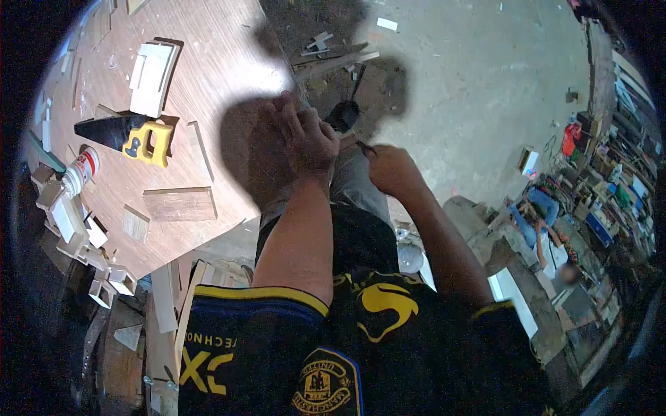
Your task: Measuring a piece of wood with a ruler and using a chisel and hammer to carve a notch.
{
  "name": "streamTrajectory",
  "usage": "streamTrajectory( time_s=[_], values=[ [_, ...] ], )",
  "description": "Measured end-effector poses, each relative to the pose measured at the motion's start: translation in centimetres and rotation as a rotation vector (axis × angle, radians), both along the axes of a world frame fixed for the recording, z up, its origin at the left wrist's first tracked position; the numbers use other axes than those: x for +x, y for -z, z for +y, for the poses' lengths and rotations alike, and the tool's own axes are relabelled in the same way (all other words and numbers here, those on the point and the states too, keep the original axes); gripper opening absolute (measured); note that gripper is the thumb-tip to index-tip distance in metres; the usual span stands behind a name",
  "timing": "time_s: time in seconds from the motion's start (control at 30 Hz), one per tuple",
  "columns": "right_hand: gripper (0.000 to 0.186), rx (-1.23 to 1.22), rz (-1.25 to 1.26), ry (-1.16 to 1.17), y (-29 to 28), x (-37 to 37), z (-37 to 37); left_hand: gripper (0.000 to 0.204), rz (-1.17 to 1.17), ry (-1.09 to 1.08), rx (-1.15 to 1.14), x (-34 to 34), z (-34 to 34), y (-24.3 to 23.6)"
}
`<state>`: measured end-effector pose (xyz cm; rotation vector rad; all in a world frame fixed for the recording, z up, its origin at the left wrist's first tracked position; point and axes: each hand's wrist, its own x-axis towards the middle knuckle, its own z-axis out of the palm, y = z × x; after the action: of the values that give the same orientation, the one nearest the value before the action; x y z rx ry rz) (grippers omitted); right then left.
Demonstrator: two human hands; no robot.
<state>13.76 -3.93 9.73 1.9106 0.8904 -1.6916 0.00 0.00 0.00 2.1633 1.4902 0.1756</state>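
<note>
My left hand is at the plywood table's edge, fingers bent and bunched in shadow; what lies under them is hidden. Just to its right, my right hand is closed on a dark slim tool, its tip pointing up-left toward a small light-brown wood piece near my leg. Left of my hands on the plywood table lie a hand saw with a yellow handle, a stack of pale boards, a loose wood block and a white cylindrical container.
Small wooden box pieces crowd the table's left edge. Offcuts lie on the concrete floor ahead. At the right, another person sits low beside piled timber and clutter. Boards stand below the table's near edge.
</note>
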Motion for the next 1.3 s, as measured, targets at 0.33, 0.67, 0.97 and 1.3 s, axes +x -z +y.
streamTrajectory(
  time_s=[0.33, 0.67, 0.97, 1.3],
  values=[
    [0.031, 0.444, -0.154, 0.158, 6.4, 2.3, 5.8, 0.055, -0.036, 0.0, 0.307, 3.3, 9.1, 8.5],
    [0.027, 0.406, -0.126, 0.067, 6.7, 2.1, 5.6, 0.041, -0.118, -0.033, 0.277, 2.9, 8.3, 10.9],
    [0.026, 0.396, -0.126, 0.017, 8.4, 2.0, 5.0, 0.033, -0.031, 0.021, 0.278, 3.0, 8.2, 9.7],
    [0.024, 0.786, -0.206, -0.138, 10.9, 2.8, 2.7, 0.023, -0.168, 0.031, 0.356, 3.9, 8.6, 9.5]
  ],
)
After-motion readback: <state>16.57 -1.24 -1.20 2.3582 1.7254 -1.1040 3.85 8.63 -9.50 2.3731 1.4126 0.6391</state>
